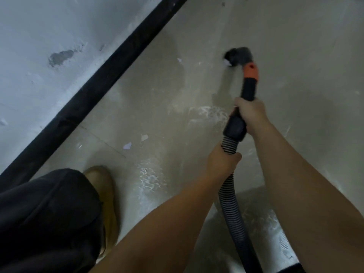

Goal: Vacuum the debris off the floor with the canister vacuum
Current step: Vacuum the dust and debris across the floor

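Out beyond my right hand (251,115), the nozzle (237,59) is down on the floor (295,56), taking up a white scrap (227,63).

I judge the sweep to be mid-way: my right hand is wrapped round the black handle (236,127), my left hand (222,160) grips the ribbed hose (232,203) just behind it. Next I should draw the nozzle back towards the paper bits (136,141) lying left of the handle, near the black skirting (98,81). Grey head, orange collar, blurred; pale dust streaks the floor around the hose.
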{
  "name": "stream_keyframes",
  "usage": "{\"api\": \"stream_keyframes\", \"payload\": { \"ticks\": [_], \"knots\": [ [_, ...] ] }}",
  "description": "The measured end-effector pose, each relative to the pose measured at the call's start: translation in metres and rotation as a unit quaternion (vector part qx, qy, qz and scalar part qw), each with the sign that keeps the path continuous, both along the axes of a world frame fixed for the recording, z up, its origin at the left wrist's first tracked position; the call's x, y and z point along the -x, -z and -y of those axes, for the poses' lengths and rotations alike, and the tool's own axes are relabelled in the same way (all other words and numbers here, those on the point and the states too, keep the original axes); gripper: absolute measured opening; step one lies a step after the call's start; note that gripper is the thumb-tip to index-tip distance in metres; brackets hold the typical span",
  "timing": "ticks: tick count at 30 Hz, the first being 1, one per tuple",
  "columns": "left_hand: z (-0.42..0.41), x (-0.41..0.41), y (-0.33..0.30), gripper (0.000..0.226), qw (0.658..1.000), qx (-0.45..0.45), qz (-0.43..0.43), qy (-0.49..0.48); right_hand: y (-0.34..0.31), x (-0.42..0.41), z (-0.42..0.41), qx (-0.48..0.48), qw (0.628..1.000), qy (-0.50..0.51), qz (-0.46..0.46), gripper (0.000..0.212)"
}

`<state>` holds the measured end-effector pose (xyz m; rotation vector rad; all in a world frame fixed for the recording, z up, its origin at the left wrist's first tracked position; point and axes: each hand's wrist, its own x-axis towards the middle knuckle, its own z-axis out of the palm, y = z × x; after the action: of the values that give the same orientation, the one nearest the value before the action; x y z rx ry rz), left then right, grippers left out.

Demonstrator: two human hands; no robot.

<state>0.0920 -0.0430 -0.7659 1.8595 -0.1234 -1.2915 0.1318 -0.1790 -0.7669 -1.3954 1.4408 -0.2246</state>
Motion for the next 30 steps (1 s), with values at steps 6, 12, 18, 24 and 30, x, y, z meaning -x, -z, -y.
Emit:
{"api": "stream_keyframes", "payload": {
  "ticks": [6,12,18,24,30],
  "knots": [
    [-0.072,0.030,0.013,0.020,0.960,-0.042,0.010,-0.275,-0.013,-0.036,-0.127,-0.077,0.936,-0.343,0.008,0.010],
    [-0.061,0.045,0.001,0.009,0.997,-0.049,0.039,-0.047,-0.013,0.031,-0.083,-0.031,0.997,-0.061,0.037,0.009],
    [-0.038,0.059,-0.019,0.013,0.991,-0.057,0.047,0.111,-0.020,0.095,-0.042,-0.024,0.990,0.137,0.006,0.036],
    [-0.119,0.065,-0.016,0.025,0.978,-0.080,0.031,-0.189,-0.019,0.020,-0.146,-0.070,0.977,-0.197,0.038,0.008],
    [-0.196,0.091,-0.021,0.028,0.930,-0.108,0.016,-0.351,-0.031,0.009,-0.267,-0.190,0.857,-0.480,0.017,0.009]
  ]
}}
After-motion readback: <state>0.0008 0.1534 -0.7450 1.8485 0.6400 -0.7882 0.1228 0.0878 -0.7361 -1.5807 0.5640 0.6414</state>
